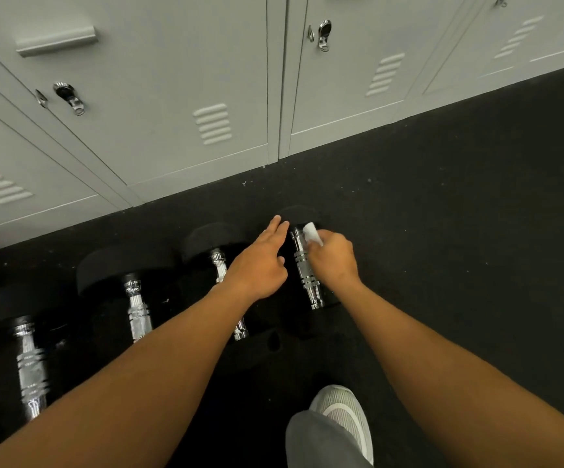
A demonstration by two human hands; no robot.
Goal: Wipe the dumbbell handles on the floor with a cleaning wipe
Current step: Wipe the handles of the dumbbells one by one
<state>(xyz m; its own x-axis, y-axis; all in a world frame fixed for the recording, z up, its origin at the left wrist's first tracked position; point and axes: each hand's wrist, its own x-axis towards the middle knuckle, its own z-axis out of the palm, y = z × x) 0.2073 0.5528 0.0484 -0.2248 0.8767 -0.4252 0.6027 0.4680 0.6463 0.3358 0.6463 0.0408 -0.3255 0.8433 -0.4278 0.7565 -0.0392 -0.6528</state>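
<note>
the right hand (333, 256) has its grip pinched on a folded white cleaning wipe (312, 234), pressing it against the far end of the chrome handle (304, 268) of the rightmost dumbbell, just short of the black head (299, 214). held folded like that, the wipe likely gives a firm pad to run down the knurled metal. the left hand (260, 261) hangs just beside that handle, its grip spread flat and holding nothing, fingers pointing at the far head; it looks placed to steady the weight so it won't roll under the rubbing, though whether it touches is unclear.

further left, three more dumbbells lie in a row on the dark rubber floor (459, 197), handles roughly parallel: one (219, 265) partly under the left forearm, the next (137, 309), and the nearest (30, 363). grey lockers (172, 79) stand behind the row. a grey shoe (344, 410) is planted near the bottom.
</note>
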